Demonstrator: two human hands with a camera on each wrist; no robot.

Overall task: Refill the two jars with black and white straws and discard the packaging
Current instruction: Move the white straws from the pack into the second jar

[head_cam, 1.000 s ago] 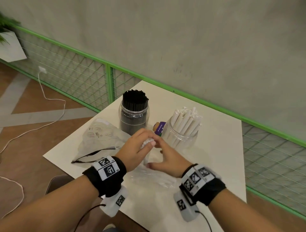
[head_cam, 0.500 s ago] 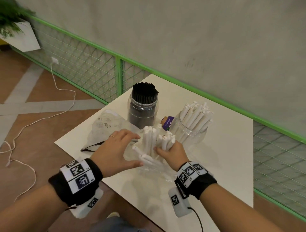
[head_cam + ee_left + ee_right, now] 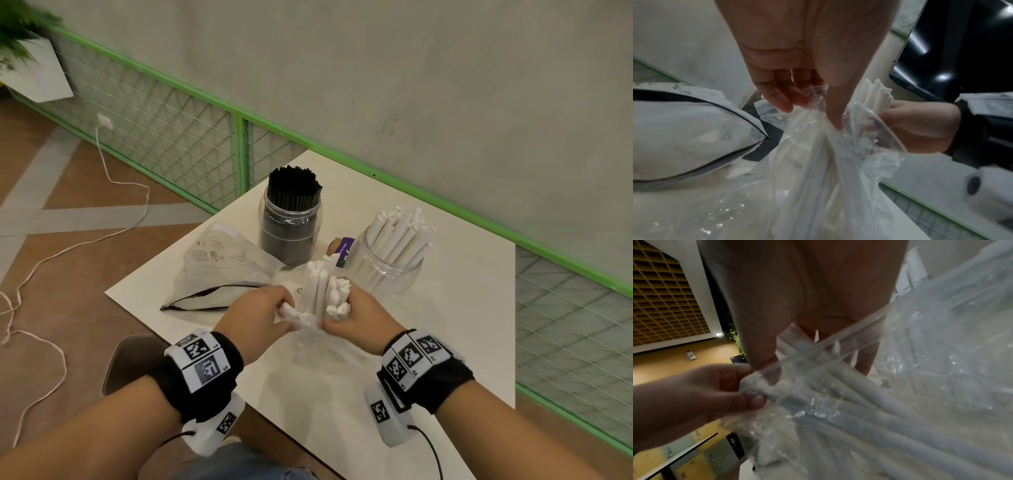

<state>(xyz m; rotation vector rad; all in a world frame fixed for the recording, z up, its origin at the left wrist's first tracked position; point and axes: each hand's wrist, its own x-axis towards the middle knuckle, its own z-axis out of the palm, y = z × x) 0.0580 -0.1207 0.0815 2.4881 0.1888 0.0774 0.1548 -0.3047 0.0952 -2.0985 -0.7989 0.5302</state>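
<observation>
A bundle of white straws point(image 3: 322, 291) sticks up out of a clear plastic bag point(image 3: 308, 346) near the table's front edge. My right hand point(image 3: 339, 310) grips the bundle through the bag's mouth, as the left wrist view shows point(image 3: 916, 126). My left hand point(image 3: 286, 308) pinches the bag's edge point(image 3: 818, 100) beside one straw end. Behind them stand a jar packed with black straws point(image 3: 291, 219) and a jar partly filled with white straws point(image 3: 390, 253). In the right wrist view the straws point(image 3: 859, 395) run down inside the crinkled bag.
An empty clear pouch with a black zip strip point(image 3: 219, 270) lies at the left of the white table point(image 3: 462, 308). A small purple-labelled item point(image 3: 344, 250) sits between the jars. A green mesh fence point(image 3: 239, 150) and a wall run behind the table; a white cable point(image 3: 102, 236) trails on the floor.
The white straws have come up out of the bag's mouth and been gathered upright. My left hand went from lying flat beside the bag to pinching its edge.
</observation>
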